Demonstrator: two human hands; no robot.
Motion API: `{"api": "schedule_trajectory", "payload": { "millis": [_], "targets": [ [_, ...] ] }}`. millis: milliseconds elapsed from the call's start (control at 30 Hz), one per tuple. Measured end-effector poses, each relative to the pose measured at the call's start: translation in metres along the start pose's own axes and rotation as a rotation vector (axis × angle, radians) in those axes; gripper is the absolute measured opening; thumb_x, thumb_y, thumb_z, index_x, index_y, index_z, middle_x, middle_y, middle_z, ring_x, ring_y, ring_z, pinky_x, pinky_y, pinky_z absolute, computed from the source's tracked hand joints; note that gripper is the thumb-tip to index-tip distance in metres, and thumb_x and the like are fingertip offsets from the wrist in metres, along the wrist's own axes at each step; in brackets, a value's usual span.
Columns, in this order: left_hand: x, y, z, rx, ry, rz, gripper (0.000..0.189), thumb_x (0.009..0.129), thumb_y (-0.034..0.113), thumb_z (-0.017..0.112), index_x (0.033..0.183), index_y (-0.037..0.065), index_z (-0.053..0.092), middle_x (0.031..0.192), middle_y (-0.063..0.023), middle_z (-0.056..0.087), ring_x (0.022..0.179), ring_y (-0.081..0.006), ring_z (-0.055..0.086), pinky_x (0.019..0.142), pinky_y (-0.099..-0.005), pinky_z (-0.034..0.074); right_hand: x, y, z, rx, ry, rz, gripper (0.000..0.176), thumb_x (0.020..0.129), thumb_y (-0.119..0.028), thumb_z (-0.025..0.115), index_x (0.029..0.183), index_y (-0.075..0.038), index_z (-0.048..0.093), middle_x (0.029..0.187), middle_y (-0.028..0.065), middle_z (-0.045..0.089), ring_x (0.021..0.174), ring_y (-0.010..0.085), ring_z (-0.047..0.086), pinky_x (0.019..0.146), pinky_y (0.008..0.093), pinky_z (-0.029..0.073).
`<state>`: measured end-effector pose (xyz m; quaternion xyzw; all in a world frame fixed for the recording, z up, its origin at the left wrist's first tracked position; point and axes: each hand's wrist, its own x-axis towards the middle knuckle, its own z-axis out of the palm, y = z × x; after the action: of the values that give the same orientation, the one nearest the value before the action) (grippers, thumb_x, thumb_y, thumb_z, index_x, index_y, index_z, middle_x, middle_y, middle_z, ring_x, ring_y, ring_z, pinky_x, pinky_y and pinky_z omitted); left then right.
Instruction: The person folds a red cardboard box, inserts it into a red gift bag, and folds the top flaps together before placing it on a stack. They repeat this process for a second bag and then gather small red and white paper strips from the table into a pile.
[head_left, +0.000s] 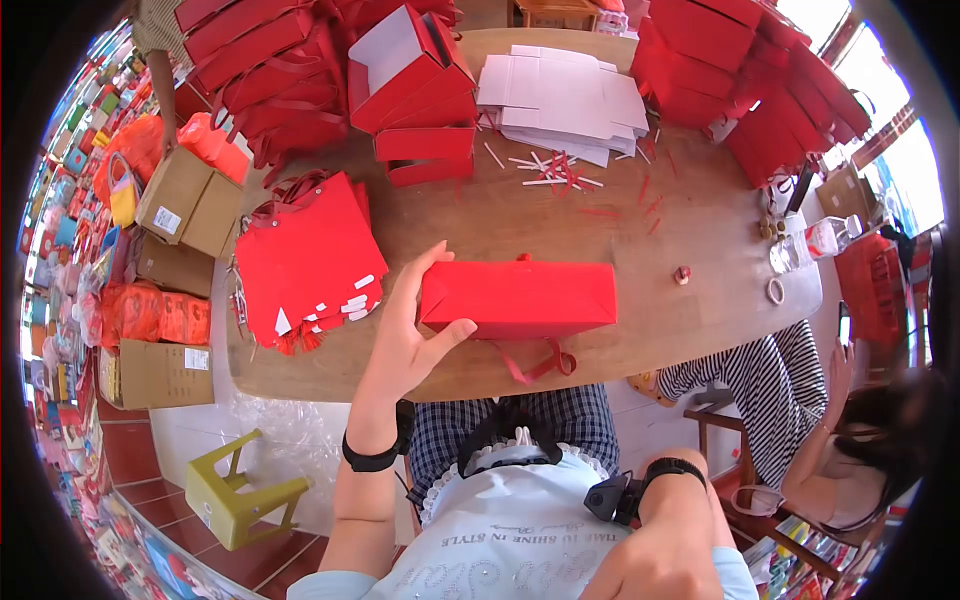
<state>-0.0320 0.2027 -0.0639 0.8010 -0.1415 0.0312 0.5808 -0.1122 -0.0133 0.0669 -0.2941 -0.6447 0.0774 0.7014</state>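
Note:
A red paper gift bag [520,290] lies on the table in front of me, opened into a box shape. Its red ribbon handle [545,368] trails toward the near table edge. My left hand [405,325] grips the bag's left end, thumb on the near side and fingers at the far side. Close to my chest, at the bottom of the view, is my right hand [650,565], away from the bag; its fingers are mostly hidden. Left of the bag lies a pile of flat red bags [305,250] with white tabs.
Stacked red boxes [415,85], white cardboard sheets [565,95] and paper strips [555,170] occupy the far side of the wooden table [480,220]. A tape roll [775,291] and bottles [790,253] stand right. Another person [850,450] sits at right; a green stool [235,490] stands left.

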Motion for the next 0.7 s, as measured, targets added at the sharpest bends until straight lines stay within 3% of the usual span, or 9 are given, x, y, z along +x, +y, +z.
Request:
{"api": "schedule_trajectory", "payload": {
  "millis": [133, 233, 300, 500, 567, 700],
  "targets": [
    [0.001, 0.000, 0.002, -0.068, 0.034, 0.001, 0.071, 0.072, 0.023, 0.073, 0.129, 0.002, 0.037, 0.121, -0.0142, 0.047, 0.113, -0.0241, 0.045, 0.095, -0.0343, 0.036, -0.007, 0.005, 0.007, -0.182, 0.070, 0.030, 0.034, 0.093, -0.026, 0.042, 0.125, -0.018, 0.049, 0.071, 0.0096, 0.058, 0.045, 0.0134, 0.045, 0.041, 0.0210, 0.032],
    [0.002, -0.003, -0.001, -0.016, 0.022, 0.027, 0.072, 0.072, 0.022, 0.074, 0.129, 0.002, 0.037, 0.121, -0.0135, 0.047, 0.113, -0.0233, 0.045, 0.095, -0.0341, 0.036, -0.009, 0.001, 0.001, -0.302, -0.013, 0.128, 0.039, 0.093, -0.031, 0.044, 0.127, -0.012, 0.046, 0.072, 0.0106, 0.060, 0.045, 0.0138, 0.044, 0.041, 0.0214, 0.033],
    [0.001, -0.003, 0.001, -0.027, 0.016, 0.011, 0.072, 0.071, 0.021, 0.074, 0.129, 0.002, 0.037, 0.121, -0.0134, 0.047, 0.113, -0.0229, 0.045, 0.095, -0.0339, 0.036, -0.006, -0.002, 0.007, -0.354, 0.210, 0.126, 0.041, 0.091, -0.022, 0.047, 0.127, -0.003, 0.042, 0.072, 0.0121, 0.060, 0.044, 0.0144, 0.045, 0.042, 0.0222, 0.034],
    [-0.002, -0.001, 0.002, -0.089, 0.018, -0.021, 0.072, 0.070, 0.020, 0.075, 0.129, 0.002, 0.038, 0.121, -0.0133, 0.047, 0.112, -0.0217, 0.046, 0.094, -0.0331, 0.038, 0.000, -0.012, 0.008, -0.133, 0.074, 0.138, 0.041, 0.084, -0.004, 0.049, 0.123, 0.005, 0.042, 0.066, 0.0115, 0.058, 0.044, 0.0145, 0.046, 0.041, 0.0245, 0.037],
    [0.005, -0.002, 0.000, -0.083, 0.022, -0.007, 0.071, 0.070, 0.020, 0.075, 0.129, 0.002, 0.038, 0.120, -0.0135, 0.047, 0.111, -0.0216, 0.046, 0.094, -0.0329, 0.038, -0.002, -0.011, 0.011, -0.273, 0.059, 0.127, 0.042, 0.086, -0.009, 0.049, 0.125, 0.005, 0.040, 0.065, 0.0108, 0.057, 0.044, 0.0155, 0.047, 0.041, 0.0262, 0.037],
    [0.001, 0.002, -0.003, -0.063, 0.044, -0.069, 0.071, 0.068, 0.021, 0.077, 0.127, 0.003, 0.041, 0.114, -0.0097, 0.051, 0.105, -0.0179, 0.050, 0.091, -0.0296, 0.039, 0.003, -0.001, -0.012, -0.387, -0.303, 0.587, 0.056, 0.093, -0.034, 0.042, 0.133, 0.005, 0.032, 0.064, 0.0081, 0.057, 0.043, 0.0179, 0.047, 0.037, 0.0279, 0.036]
  ]
}}
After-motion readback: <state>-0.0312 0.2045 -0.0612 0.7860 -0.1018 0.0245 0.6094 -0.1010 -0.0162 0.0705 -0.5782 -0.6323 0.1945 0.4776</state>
